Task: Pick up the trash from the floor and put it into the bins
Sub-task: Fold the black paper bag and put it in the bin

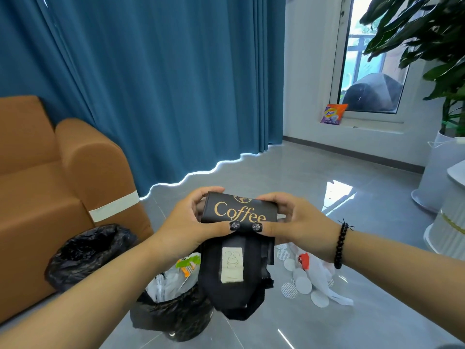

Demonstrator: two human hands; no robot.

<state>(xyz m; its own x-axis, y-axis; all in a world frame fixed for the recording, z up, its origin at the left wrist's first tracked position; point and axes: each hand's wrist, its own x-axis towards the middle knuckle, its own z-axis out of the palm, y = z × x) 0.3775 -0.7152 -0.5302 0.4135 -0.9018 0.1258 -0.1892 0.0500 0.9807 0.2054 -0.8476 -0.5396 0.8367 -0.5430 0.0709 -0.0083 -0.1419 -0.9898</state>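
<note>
Holding the black coffee box level, the left hand and right hand clamp its two short ends, thumbs along the near edge, its long axis running nine to three o'clock. A black fabric bag hangs under it. The filled bin lies at seven o'clock below, nearer the left hand; a second bin sits further at eight. White bag and paper discs lie on the floor at four o'clock, with open room there.
</note>
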